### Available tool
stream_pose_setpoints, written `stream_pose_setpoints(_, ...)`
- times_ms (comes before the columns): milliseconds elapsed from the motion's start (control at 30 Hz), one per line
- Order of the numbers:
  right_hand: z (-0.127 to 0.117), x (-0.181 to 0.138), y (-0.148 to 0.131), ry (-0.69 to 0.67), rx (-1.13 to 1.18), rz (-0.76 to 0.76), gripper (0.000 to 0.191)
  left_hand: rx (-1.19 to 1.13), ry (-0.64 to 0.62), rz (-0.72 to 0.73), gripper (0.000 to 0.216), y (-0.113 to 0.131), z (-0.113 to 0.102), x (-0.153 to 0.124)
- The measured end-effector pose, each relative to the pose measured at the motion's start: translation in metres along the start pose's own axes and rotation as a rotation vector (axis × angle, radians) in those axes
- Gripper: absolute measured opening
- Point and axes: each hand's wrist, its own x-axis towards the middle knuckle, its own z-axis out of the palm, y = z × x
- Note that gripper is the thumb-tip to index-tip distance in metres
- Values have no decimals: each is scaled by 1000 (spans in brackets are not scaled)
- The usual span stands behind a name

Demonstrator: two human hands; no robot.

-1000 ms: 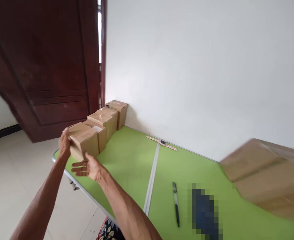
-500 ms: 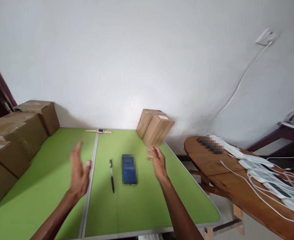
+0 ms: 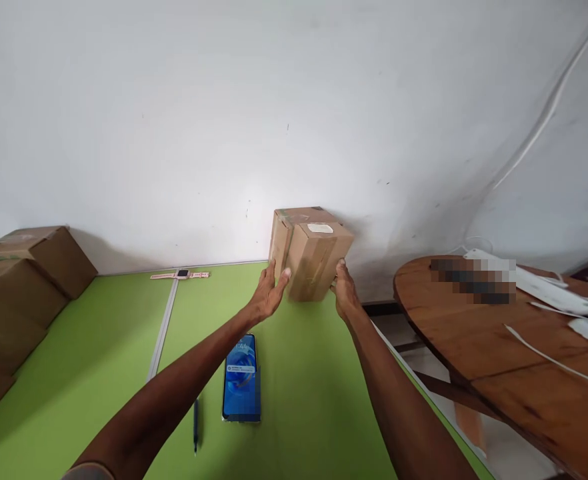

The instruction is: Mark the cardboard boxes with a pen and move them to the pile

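Observation:
Two brown cardboard boxes stand together against the wall; the front box [image 3: 319,267] carries a white label on top, and the rear box [image 3: 281,233] sits close behind and to its left. My left hand [image 3: 268,297] presses the left side of the pair, thumb by the front box's lower left edge and fingers along the rear box. On the right side of the front box, my right hand [image 3: 345,291] grips with its thumb up; its other fingers are mostly hidden. Nearer to me lies a phone [image 3: 241,380] with a lit blue screen. A dark pen [image 3: 196,427] is beside it, partly behind my left forearm.
A pink-strapped smartwatch [image 3: 183,274] lies across the seam of the green table [image 3: 304,400] near the wall. Several cardboard boxes [image 3: 39,267] line the left. To the right, a brown wooden table [image 3: 484,347] holds white power strips [image 3: 549,287] and cables.
Both hands have moved forward from above the table to the sides of the boxes by the wall. The view has shifted, so the phone and pen now appear lower.

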Motion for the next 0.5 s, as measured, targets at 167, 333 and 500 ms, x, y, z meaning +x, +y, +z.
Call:
stream_pose_setpoints(167,-20,-27,10,-73,-21,0,101,-140,-15,17,102,-5,-3,36)
stream_pose_setpoints(333,-10,-56,1,-301,51,-71,95,-226,-101,32,98,-9,2,28)
stream_pose_setpoints(500,-13,-109,-24,-370,62,-83,89,-234,-109,70,85,-8,-20,-51)
